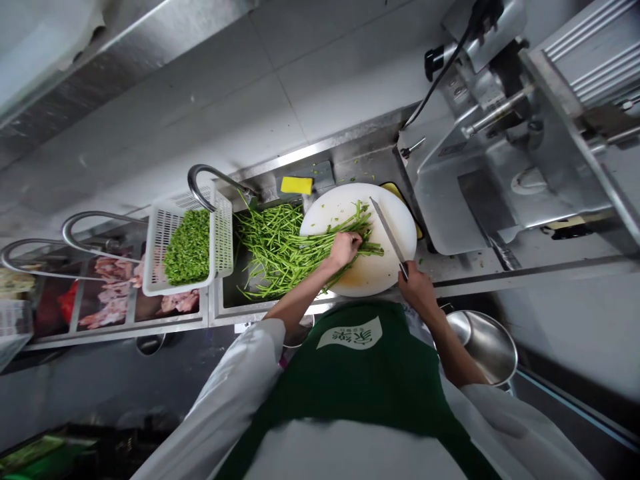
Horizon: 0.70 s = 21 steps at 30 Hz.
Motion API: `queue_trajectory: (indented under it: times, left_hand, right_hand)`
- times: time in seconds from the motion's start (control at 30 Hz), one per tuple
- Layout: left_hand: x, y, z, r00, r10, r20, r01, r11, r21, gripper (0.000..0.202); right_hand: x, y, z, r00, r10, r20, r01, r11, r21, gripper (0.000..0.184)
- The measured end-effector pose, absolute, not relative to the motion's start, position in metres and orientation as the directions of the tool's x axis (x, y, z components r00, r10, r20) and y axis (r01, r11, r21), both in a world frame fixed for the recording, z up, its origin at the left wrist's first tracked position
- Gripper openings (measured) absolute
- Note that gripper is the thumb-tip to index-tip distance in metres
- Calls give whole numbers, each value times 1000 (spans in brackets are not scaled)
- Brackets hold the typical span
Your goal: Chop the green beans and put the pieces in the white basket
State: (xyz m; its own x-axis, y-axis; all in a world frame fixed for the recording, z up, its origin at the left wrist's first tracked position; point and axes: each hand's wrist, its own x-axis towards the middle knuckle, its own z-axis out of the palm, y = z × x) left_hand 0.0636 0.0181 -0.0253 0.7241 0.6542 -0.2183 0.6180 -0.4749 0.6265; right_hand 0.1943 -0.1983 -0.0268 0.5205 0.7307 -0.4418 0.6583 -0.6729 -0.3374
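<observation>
My left hand point(346, 248) is closed over a bundle of long green stalks point(320, 243) lying on the round white cutting board point(395, 267). The stalk ends stick out to the right of my fingers, and the rest of the heap spreads left into the sink. In my right hand point(417, 287) is the dark handle of a knife point(387, 230). Its blade slants up and left across the board, just right of the stalk ends and apart from them. A few small green bits are scattered on the board.
White plastic basket point(220, 230) with chopped greens point(189, 250) stands left of the sink, beneath a curved faucet point(200, 175). Raw meat point(113, 300) lies in sinks further left. A yellow sponge point(297, 185) rests behind the board. Right are a metal slicing machine point(475, 193) and a steel pot point(493, 347).
</observation>
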Motion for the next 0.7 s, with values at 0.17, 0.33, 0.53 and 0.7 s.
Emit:
queue_trajectory:
  times: [0.17,0.33,0.53,0.7]
  left_hand:
    - [68,16,-23,734,652,-189,616,-523,588,21]
    - [77,11,-17,660,706,-258,741,-554,379,19]
    - [75,10,-14,627,718,-303,777,-547,311,24]
    - [71,9,-17,659,708,-254,747,-575,334,31]
  right_hand:
    - [193,-200,-32,510,740,-438,662,-663,-350,36]
    - [195,-203,-36,501,757,-420,667,-647,-370,36]
    - [205,-203,-38,491,767,-413,674,-635,-377,35]
    - [225,-201,-41,469,787,-401,696,-609,-381,32]
